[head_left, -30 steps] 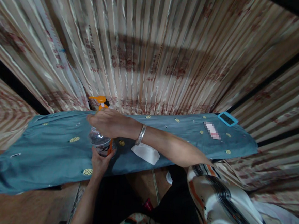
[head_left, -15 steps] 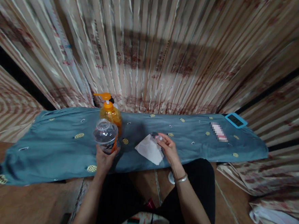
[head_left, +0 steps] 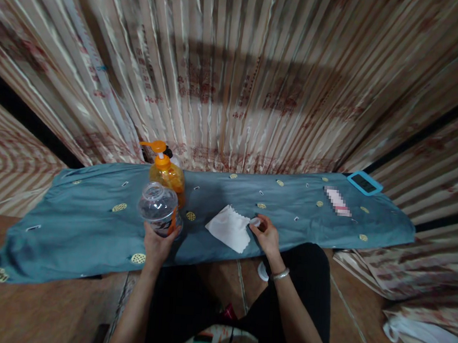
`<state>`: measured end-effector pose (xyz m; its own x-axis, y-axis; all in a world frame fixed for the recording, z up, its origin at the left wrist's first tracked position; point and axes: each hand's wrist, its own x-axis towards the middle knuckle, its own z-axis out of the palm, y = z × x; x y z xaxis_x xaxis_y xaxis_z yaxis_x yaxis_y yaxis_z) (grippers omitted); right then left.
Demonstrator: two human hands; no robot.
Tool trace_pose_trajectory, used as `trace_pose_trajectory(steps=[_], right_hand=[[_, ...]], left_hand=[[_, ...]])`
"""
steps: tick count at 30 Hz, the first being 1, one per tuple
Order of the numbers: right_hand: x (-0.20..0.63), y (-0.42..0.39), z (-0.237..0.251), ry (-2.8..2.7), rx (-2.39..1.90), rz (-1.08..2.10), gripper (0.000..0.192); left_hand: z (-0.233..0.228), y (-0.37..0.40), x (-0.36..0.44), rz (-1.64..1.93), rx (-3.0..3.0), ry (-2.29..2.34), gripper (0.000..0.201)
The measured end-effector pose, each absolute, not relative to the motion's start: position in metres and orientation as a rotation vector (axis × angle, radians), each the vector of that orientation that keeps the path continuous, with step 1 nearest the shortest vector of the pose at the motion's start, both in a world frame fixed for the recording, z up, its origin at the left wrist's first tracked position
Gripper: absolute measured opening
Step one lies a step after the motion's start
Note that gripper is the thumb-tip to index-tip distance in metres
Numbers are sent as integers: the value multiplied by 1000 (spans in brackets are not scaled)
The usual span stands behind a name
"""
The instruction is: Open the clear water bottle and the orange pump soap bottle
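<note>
We grip the clear plastic bottle (head_left: 159,209), light and easily dented, low on its body with our left hand (head_left: 157,245) on the blue cloth (head_left: 72,218), our right hand (head_left: 266,236) pinching its small cap (head_left: 254,222).

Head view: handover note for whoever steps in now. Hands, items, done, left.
Left hand: gripping the clear bottle, upright on the blue cloth, mouth uncapped.
Right hand: fingers on a small white cap beside the white tissue.
Orange pump bottle stands just behind the clear bottle; blue-cased device at the far right.
Done: cap is off the bottle.
Left: judging by the layout, probably wiping or filling, then recapping.
</note>
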<state>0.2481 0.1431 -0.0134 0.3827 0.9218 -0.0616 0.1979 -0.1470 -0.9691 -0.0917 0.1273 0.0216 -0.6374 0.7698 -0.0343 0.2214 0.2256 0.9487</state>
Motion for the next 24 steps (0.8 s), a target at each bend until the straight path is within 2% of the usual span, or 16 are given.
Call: trace_pose_trajectory(steps=[8, 18, 24], right_hand=[[253, 120, -2, -1348, -1852, 571, 87], [256, 108, -5, -1460, -1888, 500, 86], [304, 138, -12, -1509, -2084, 224, 76]], left_hand=[[19, 126, -91, 1453, 856, 1998, 72], [23, 127, -90, 1447, 862, 1989, 74], [23, 127, -90, 1414, 891, 2006, 74]])
